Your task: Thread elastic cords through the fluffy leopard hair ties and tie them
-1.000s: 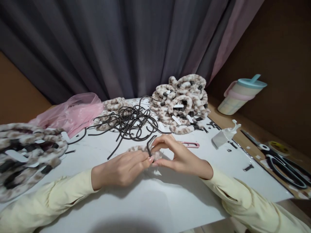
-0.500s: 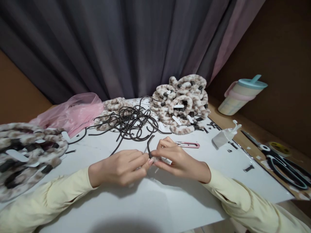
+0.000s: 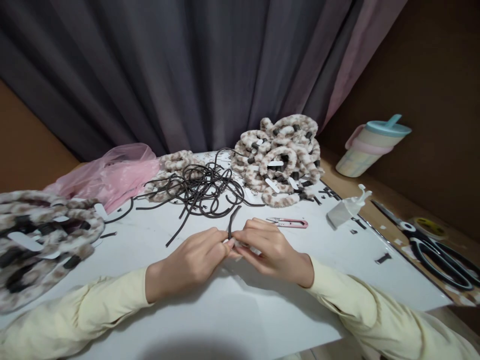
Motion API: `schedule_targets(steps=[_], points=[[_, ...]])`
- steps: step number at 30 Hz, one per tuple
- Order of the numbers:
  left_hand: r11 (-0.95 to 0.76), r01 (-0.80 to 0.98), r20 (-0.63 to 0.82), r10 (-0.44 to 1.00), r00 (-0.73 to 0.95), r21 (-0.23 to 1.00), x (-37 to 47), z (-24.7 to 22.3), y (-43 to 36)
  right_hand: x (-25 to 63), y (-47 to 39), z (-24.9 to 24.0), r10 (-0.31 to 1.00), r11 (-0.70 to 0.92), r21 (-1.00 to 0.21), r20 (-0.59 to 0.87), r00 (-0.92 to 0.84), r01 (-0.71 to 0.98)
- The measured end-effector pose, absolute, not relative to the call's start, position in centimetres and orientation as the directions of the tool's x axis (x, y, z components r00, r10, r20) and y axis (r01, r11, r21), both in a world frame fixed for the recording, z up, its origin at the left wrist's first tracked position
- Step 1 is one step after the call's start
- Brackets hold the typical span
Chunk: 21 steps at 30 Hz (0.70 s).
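Observation:
My left hand and my right hand meet at the middle of the white tabletop, fingertips pinched together. A short dark cord rises from between them, its free end pointing up and away. Both hands are closed on its lower part; whatever else lies between the fingertips is mostly hidden. Behind the hands is a tangle of long dark cords. Small pink thread snips lie just beyond my right hand.
Fluffy spotted rings with white tags are heaped at the back and left. A pink plastic bag, white bottle, large black scissors, tape roll and lidded tumbler stand or lie around.
My left hand has shifted slightly right and its wrist is lower. My right hand has moved slightly left. The short cord stands a little differently between the fingertips.

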<state>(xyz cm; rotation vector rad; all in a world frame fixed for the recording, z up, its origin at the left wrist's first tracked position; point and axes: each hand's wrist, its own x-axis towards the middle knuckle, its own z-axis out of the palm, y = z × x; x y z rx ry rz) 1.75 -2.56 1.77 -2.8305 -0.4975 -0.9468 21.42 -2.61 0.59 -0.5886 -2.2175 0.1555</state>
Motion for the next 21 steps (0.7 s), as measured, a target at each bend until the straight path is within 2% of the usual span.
schedule_targets(steps=[4,8,13,17,21], points=[[-0.936,0.346,0.690,0.296,0.660,0.070,1.9,0.9,-2.6,20.9,-2.9,0.3,0.446,0.881,-0.246,0.715,-0.538,0.403],[-0.921,0.389,0.754,0.278,0.595,0.033,2.3,0.5,-2.5,20.7,-3.0,0.1,0.425,0.881,-0.214,0.750,-0.507,0.421],[-0.903,0.430,0.765,0.263,0.587,-0.019,2.7,0.0,-2.3,20.5,-3.1,-0.1,0.413,0.881,-0.200,0.767,-0.490,0.429],[-0.888,0.458,0.783,0.261,0.564,-0.034,2.8,-0.5,-2.0,20.4,-3.3,0.0,0.393,0.881,-0.171,0.784,-0.481,0.442],[-0.868,0.497,0.770,0.310,0.557,-0.010,3.2,-0.8,-1.7,20.2,-3.1,0.0,0.434,0.852,-0.189,0.776,-0.458,0.488]])
